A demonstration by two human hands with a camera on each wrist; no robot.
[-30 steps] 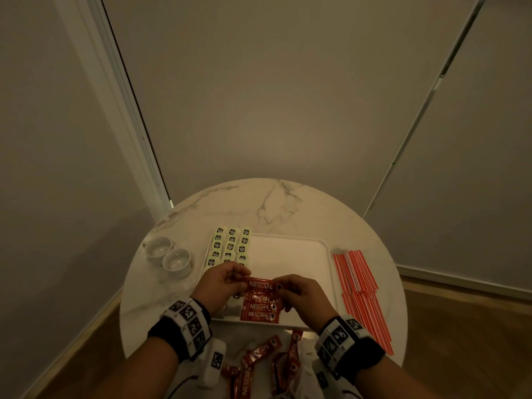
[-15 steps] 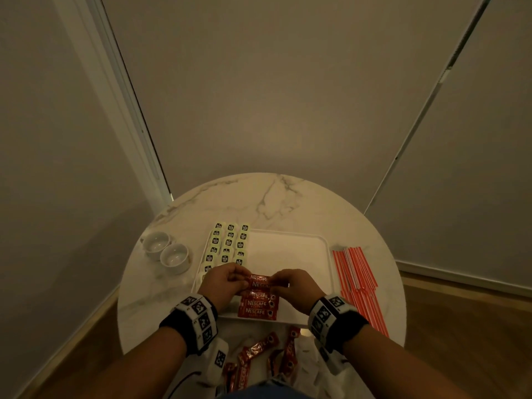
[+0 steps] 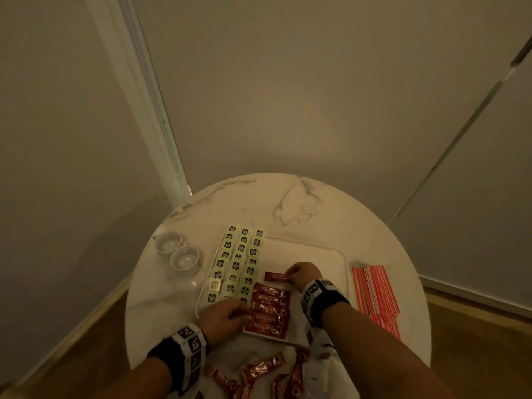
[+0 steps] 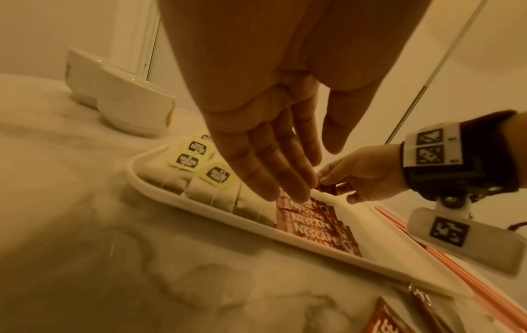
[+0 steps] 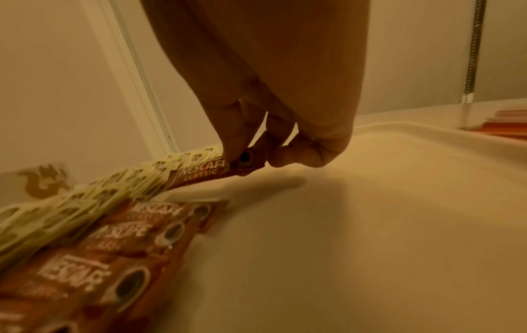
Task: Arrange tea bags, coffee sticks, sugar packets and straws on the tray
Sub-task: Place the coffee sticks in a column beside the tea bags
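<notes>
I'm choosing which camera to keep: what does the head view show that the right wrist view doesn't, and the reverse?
Only the head view shows the two cups, the loose coffee sticks on the table and the left hand. Only the right wrist view shows the right hand's fingers pinching the stick's end and its "CLASSIC" print. Both show the held coffee stick, the laid row, tea bags, straws and tray.

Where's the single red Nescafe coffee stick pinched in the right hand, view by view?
Head: the single red Nescafe coffee stick lies mid-frame over the white tray, beyond the laid row of sticks.
Left wrist: only its dark end shows right of centre, at the right hand.
Right wrist: left of centre, under the pinching fingers.
Shared landmark: the row of red coffee sticks on the tray.
</notes>
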